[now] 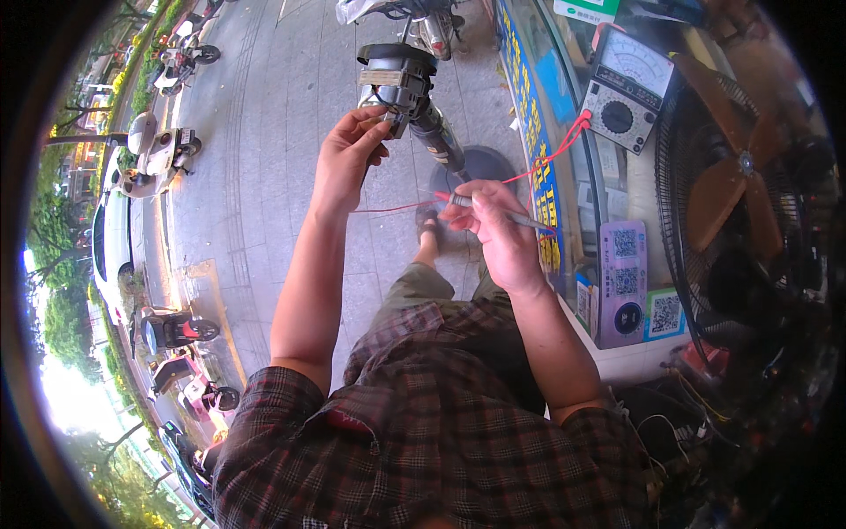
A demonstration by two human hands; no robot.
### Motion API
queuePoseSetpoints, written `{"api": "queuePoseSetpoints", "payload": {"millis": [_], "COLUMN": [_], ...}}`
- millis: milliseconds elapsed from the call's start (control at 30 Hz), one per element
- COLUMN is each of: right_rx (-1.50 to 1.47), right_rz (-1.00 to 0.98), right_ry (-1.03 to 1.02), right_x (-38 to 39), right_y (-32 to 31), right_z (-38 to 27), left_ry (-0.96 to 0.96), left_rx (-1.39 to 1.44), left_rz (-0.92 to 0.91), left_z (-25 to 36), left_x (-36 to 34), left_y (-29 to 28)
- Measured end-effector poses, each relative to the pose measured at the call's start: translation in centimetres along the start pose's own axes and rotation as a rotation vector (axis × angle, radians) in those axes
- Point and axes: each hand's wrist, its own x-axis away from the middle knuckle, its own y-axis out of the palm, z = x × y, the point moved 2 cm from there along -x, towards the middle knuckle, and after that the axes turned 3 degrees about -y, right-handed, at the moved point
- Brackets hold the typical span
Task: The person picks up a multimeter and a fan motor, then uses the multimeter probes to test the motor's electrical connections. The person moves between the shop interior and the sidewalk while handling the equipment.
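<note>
A stand fan's bare motor (407,81) sits atop a dark pole (438,138), with a round base (480,167) below on the pavement. At the motor's lower left side is my left hand (351,154), thumb and fingertips pinched together; what they grip is too small to make out. My right hand (502,234), lower and to the right, is closed around a slim grey tool (520,217) with a ribbed end, perhaps a screwdriver. Thin red leads (551,159) run from an analog multimeter (624,93) past my right hand, and one stretches toward my left.
The multimeter rests on a glass counter (608,189) at right, near payment-code signs (623,282). Beside it stands a caged fan (745,163) with brown blades. Loose cables (683,428) lie lower right. Scooters (159,154) and a white car (113,234) are parked along the left.
</note>
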Motion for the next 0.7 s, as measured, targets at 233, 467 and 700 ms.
{"api": "queuePoseSetpoints", "payload": {"millis": [233, 467, 700], "right_rx": [0.002, -0.013, 0.000], "right_rz": [0.003, 0.004, -0.009], "right_ry": [0.010, 0.002, -0.007], "right_x": [-0.7, -1.1, -1.3], "right_y": [-0.4, -0.8, -0.4], "right_z": [-0.2, 0.1, -0.1], "left_ry": [0.005, 0.011, 0.010], "left_rx": [-0.025, -0.028, -0.008], "left_rz": [0.018, 0.014, 0.034], "left_z": [-0.1, -0.1, -0.1], "left_x": [0.0, -0.1, 0.0], "left_y": [-0.1, -0.2, 0.1]}}
